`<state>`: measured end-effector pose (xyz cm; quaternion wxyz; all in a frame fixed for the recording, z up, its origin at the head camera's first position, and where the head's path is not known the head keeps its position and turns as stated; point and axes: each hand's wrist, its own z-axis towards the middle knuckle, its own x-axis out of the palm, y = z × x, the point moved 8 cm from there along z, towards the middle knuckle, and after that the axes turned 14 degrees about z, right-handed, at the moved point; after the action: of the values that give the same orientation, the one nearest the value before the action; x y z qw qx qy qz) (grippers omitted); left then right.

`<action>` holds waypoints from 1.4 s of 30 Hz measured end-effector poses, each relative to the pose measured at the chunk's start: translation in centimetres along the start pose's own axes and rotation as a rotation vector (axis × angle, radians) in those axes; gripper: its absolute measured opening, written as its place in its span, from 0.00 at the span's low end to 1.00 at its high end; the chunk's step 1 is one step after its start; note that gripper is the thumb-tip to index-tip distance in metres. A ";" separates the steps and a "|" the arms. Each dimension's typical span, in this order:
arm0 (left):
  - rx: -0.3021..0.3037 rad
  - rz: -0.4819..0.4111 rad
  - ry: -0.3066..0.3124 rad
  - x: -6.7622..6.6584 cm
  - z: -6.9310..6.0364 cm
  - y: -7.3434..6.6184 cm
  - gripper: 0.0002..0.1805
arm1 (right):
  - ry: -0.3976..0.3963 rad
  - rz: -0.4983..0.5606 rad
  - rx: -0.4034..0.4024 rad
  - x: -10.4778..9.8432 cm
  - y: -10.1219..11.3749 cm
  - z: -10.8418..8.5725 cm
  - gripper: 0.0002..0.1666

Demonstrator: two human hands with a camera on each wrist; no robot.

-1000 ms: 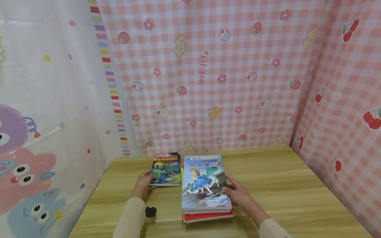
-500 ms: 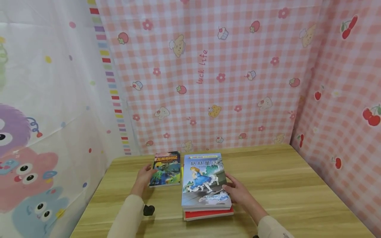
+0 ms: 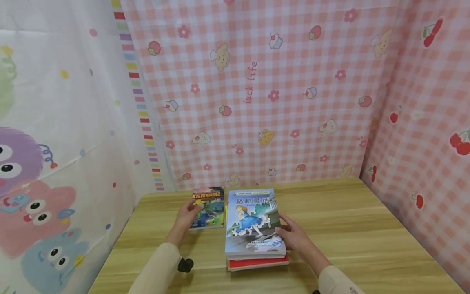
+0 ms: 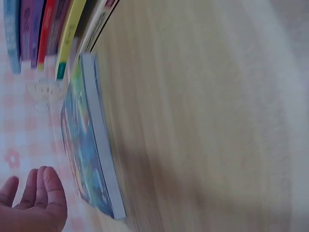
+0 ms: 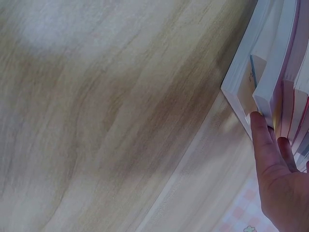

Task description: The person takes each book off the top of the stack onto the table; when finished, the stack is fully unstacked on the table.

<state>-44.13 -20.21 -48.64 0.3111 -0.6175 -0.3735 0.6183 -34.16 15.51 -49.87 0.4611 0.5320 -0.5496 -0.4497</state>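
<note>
Has lifted loose-fingered left hand (image 3: 188, 214) off glossy paperback (image 3: 212, 211); rests straight-fingered right hand (image 3: 295, 237) against three-o'clock side of rectangular book stack (image 3: 251, 228).

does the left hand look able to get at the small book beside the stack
Probably yes: the left hand is close to the small book, with nothing visible between them.

Behind the pale wood-grained table (image 3: 341, 232) hung a pink-and-white checked cloth (image 3: 293, 116) printed with strawberries (image 3: 315, 32), cupcakes (image 3: 276, 41) and flowers (image 3: 273, 96). A second checked cloth (image 3: 422, 102), bearing cherries (image 3: 460, 143), covered the right side; a white sheet (image 3: 86, 110) with cartoon monsters (image 3: 40, 218) lined the left. The light looked soft.
</note>
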 end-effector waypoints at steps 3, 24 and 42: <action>0.011 0.008 -0.029 0.2 -0.7 -0.2 0.36 | 0.002 -0.008 0.002 0.1 0.0 0.0 0.35; 0.107 -0.121 0.134 6.7 -7.8 -1.9 0.34 | -0.028 -0.060 -0.154 0.5 1.5 -0.9 0.31; 0.106 -0.094 0.271 7.5 -8.8 -2.3 0.36 | -0.045 -0.111 -0.153 0.3 1.3 -0.8 0.28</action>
<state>-35.89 -12.00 -50.30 0.4192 -0.6600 -0.3234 0.5329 -33.62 15.24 -48.47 0.4626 0.5146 -0.4935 -0.5269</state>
